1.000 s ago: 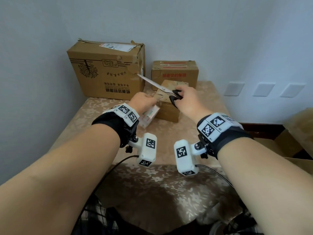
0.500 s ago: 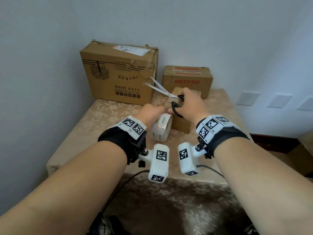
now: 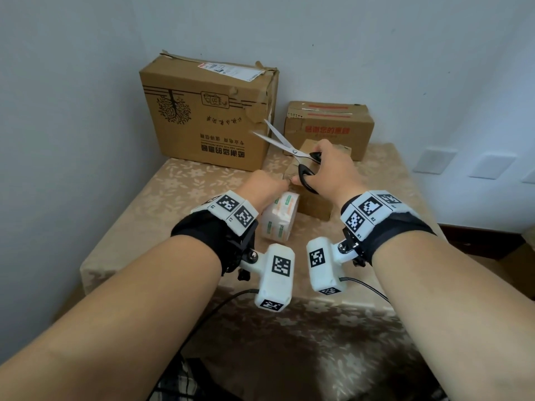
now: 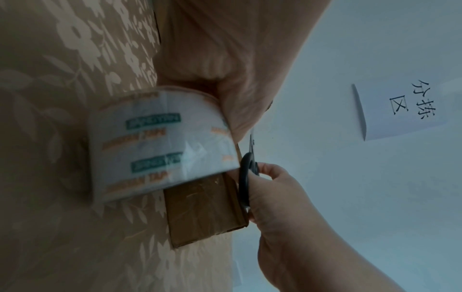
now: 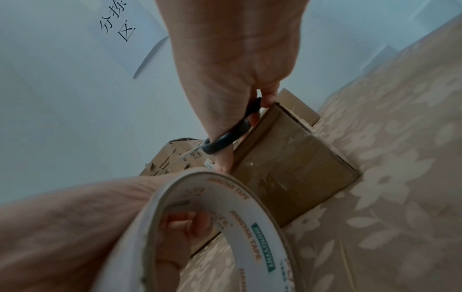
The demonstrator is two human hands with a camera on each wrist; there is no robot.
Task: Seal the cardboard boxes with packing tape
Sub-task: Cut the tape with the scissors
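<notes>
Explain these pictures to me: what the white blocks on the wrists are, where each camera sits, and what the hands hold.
No machine here: a person's two bare hands. The white blocks are wrist cameras; one picture comes from a head camera, two from the wrists. The left hand holds a roll of packing tape. The right hand holds scissors, blades open, over a small cardboard box. A large box and a medium box stand behind on the floral tablecloth.
</notes>
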